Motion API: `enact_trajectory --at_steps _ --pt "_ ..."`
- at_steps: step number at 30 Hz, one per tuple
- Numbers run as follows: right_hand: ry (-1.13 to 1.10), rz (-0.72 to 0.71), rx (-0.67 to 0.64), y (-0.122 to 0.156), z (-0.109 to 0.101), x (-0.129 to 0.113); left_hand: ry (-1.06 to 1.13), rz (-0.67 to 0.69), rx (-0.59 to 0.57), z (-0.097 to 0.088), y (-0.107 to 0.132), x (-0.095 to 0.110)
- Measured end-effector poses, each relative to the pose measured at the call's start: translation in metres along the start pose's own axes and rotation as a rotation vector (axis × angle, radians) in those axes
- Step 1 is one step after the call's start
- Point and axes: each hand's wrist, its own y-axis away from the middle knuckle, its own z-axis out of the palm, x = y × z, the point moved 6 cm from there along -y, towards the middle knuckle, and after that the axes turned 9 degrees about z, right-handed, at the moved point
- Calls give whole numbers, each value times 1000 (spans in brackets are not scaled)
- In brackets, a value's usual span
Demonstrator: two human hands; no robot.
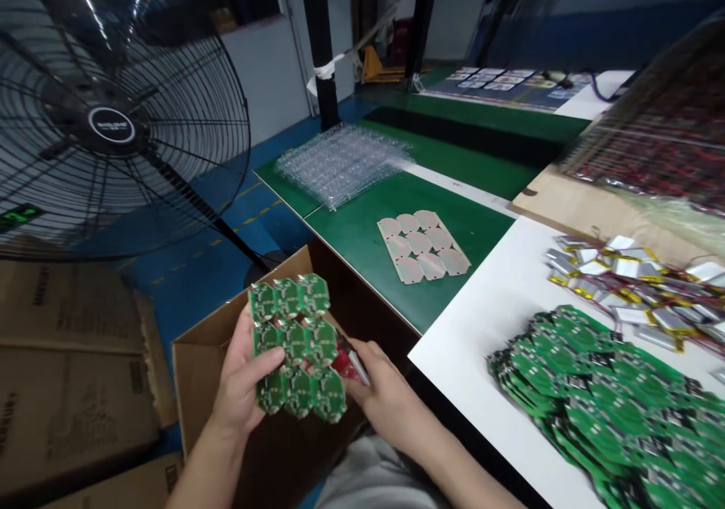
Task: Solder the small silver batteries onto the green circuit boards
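Observation:
My left hand point(243, 380) grips a green panel of joined round circuit boards point(297, 343), thumb across its front, held upright over an open cardboard box point(192, 358). My right hand point(385, 396) is closed behind the panel's right edge around a red-handled tool with a silvery tip point(352, 362). A second panel, beige face up point(423, 245), lies on the green table mat.
A heap of loose green boards point(612, 396) and several small silver battery cells with wires point(634, 275) lie on the white sheet at right. Clear plastic trays point(340, 161) sit at the table's far corner. A large floor fan point(113, 116) stands left, above cardboard boxes point(68, 380).

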Motion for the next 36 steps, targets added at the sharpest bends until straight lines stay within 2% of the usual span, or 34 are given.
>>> enact_trajectory --at_steps 2,4,6,9,12,15,17,20,22,25,28,31,33,36 --pt "19 5 42 1 1 7 -79 -33 -58 0 -3 2" --pt "-7 2 74 12 -2 5 -166 -77 -163 -1 -7 3" --pt "-51 -16 148 27 -10 -6 -265 -141 -307 -3 -9 5" --pt "-115 -45 254 45 -22 -26 -395 -346 -598 5 -4 -1" --pt "-211 -18 205 48 -19 -33 -490 -472 -828 22 2 -13" --pt "-300 26 188 47 -20 -29 -403 -565 -904 34 2 -26" --pt "-355 27 267 48 -30 -24 -194 -569 -809 36 -3 -29" --pt "-462 -7 452 52 -52 -20 125 -414 -527 30 -10 -27" --pt "-534 -34 540 54 -61 -17 224 -366 -381 32 -1 -33" --pt "-622 -59 583 53 -63 -14 270 -318 -193 44 17 -48" --pt "-681 -52 590 52 -56 -8 272 -277 -51 59 30 -61" --pt "-707 -6 547 53 -47 -6 222 -318 59 65 38 -71" --pt "-719 30 487 54 -42 -9 166 -321 136 62 35 -69" --pt "-826 114 317 56 -36 -16 103 -238 209 51 17 -53"
